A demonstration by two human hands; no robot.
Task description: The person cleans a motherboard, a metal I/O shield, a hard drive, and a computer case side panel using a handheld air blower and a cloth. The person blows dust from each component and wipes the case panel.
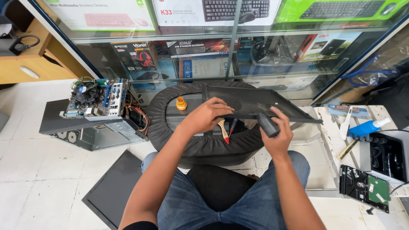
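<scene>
Head view, from left to right: one opened computer case [91, 127] lies on the floor with one motherboard [98, 98] resting on top of it, and one dark flat panel [113, 187] lies on the tiles nearer the person. One round black stool [170, 136] stands ahead of the knees, carrying one small orange-topped tool [181, 103] and one brush [223, 130] with a pale handle. The left hand [206, 116] reaches forward from a bent arm, palm down, fingers curled and pressing on the near edge of the black laptop cover [260, 104]. That cover lies tilted across the stool, its long axis running left to right, its right corner jutting past the stool. The right hand [277, 134], wrist bent upward, is wrapped around one dark cylindrical tool [267, 124] whose end points up-left at the cover. Farther right, one hard drive [364, 187] lies on a white table [328, 170], with one blue bottle [367, 127].
</scene>
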